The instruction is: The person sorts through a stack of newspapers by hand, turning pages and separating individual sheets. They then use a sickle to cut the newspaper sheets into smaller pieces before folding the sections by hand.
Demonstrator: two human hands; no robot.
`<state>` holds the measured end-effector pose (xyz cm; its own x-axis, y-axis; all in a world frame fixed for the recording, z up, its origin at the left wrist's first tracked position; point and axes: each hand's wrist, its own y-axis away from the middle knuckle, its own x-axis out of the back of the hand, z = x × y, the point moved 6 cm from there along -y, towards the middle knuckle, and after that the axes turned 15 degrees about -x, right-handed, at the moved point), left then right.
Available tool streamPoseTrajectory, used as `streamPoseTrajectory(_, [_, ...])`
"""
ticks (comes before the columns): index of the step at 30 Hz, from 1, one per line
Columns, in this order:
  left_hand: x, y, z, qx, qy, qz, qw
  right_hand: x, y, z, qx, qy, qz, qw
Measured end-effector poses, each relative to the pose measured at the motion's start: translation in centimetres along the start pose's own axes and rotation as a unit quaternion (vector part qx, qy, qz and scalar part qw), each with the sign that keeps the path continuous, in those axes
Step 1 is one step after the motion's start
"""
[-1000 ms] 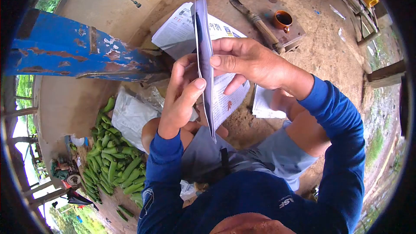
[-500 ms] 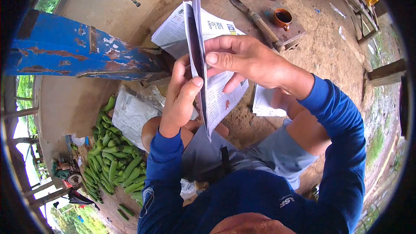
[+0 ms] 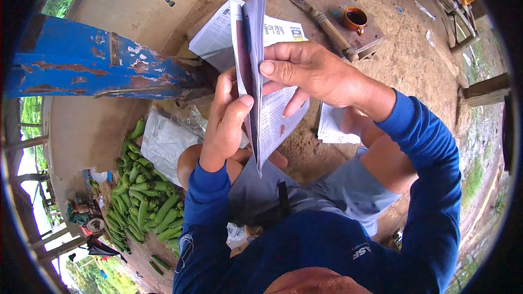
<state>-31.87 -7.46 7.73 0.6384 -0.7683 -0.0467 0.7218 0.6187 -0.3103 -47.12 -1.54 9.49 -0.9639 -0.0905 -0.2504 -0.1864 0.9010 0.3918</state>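
A folded newspaper (image 3: 254, 32) stands nearly on edge above my lap, its layers parted at the top. My left hand (image 3: 223, 122) grips its left side, with the thumb across the lower part of the fold. From the right, my right hand (image 3: 318, 73) pinches the fold between thumb and forefinger, its other fingers behind or alongside the sheet. More newspaper (image 3: 212, 38) with large printed characters spreads out behind the fold. Beside my right leg lies a smaller stack of paper sheets (image 3: 335, 125).
A hooked knife (image 3: 321, 20) with a wooden handle and a brown cup (image 3: 355, 18) of dark liquid rest on a board ahead. Long green vegetables (image 3: 143, 198) are heaped at left beside clear plastic bags (image 3: 166, 141). A peeling blue beam (image 3: 98, 62) juts in from the left.
The top of the folded newspaper has spread wider, showing more of the face beside my right thumb. Both hands keep their hold and have shifted only slightly.
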Motion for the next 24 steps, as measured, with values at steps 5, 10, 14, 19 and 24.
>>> streamPoseTrajectory(5, [-0.2,0.0,0.2,-0.018,-0.026,-0.013,0.999,0.1,-0.1,0.1,-0.009,-0.003,0.006,1.0])
streamPoseTrajectory(10, [-0.6,-0.1,0.4,-0.029,-0.064,-0.025,0.997,0.1,-0.4,0.3,-0.01,0.003,0.023,1.0])
streamPoseTrajectory(14, [-0.1,0.2,-0.4,-0.036,-0.083,-0.016,0.996,0.1,-0.3,0.4,-0.006,0.033,0.042,0.999])
streamPoseTrajectory(19, [0.4,0.4,-1.0,0.006,-0.034,-0.013,0.999,0.0,-0.3,0.2,0.003,0.029,0.032,0.999])
streamPoseTrajectory(24, [-0.8,0.2,0.2,0.006,-0.033,-0.009,0.999,0.1,-0.6,0.6,-0.006,0.011,0.033,0.999])
